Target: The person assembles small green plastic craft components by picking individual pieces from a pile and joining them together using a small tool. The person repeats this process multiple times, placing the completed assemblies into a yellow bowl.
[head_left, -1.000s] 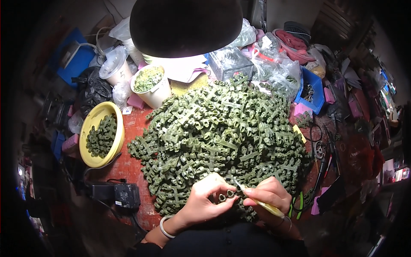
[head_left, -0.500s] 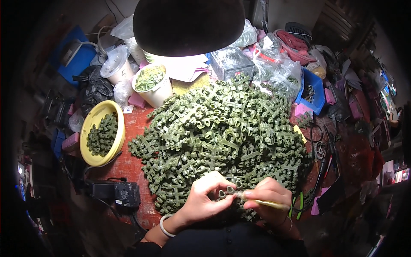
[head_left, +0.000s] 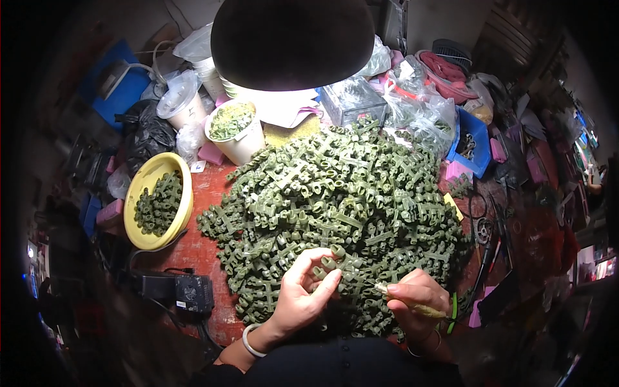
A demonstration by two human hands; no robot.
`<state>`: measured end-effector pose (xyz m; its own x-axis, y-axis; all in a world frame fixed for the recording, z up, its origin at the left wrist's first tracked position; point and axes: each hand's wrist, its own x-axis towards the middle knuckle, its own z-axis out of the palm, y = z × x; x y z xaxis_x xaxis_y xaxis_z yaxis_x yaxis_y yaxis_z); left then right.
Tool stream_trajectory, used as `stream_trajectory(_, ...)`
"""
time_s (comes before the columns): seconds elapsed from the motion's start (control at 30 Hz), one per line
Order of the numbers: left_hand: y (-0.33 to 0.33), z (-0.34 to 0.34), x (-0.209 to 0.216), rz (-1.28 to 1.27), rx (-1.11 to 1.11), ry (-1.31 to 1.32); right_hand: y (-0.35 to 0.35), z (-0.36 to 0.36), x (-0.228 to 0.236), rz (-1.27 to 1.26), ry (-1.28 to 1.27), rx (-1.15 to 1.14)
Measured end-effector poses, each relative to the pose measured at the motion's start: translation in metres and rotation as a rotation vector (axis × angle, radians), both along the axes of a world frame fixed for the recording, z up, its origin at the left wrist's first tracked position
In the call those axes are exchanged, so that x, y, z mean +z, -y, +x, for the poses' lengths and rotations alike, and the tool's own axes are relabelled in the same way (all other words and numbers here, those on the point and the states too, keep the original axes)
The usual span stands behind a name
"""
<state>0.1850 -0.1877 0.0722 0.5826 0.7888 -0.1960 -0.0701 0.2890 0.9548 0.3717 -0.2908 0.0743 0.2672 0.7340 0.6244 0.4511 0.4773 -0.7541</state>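
Observation:
My left hand [head_left: 298, 298] pinches a small green moulded piece [head_left: 331, 262] with ring-like ends between thumb and fingers, in front of a big heap of similar green pieces [head_left: 322, 206]. In my right hand [head_left: 419, 298] is a slim pen-like tool with a yellowish handle [head_left: 428, 311]. Its light-coloured front end [head_left: 382, 287] points left toward the held piece, with a gap between them. The tool's thin tip is hard to make out against the heap. Both hands are at the heap's near edge.
A yellow basin [head_left: 187, 205] with more green pieces stands at the left, a black power adapter [head_left: 193, 293] nearer. White buckets [head_left: 248, 143] and a clear box [head_left: 353, 103] line the back beneath a dark lamp head [head_left: 293, 45]. A blue bin [head_left: 478, 161] and hand tools [head_left: 493, 248] are at right.
My hands have drawn apart: the left has tilted the green piece up and slightly away, while the right has moved right and the tool's tip has left the piece.

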Motion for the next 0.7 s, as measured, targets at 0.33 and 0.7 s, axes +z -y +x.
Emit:
stream_trajectory(0.33,-0.0015,0.0001,-0.0025,-0.001,-0.075,0.164,-0.0012,-0.0013,0.0021,-0.039,0.074,0.006)
stream_trajectory(0.7,-0.0038,0.0015,-0.0012,-0.087,0.01,0.199,-0.004,-0.0057,0.005,-0.05,0.059,0.064)
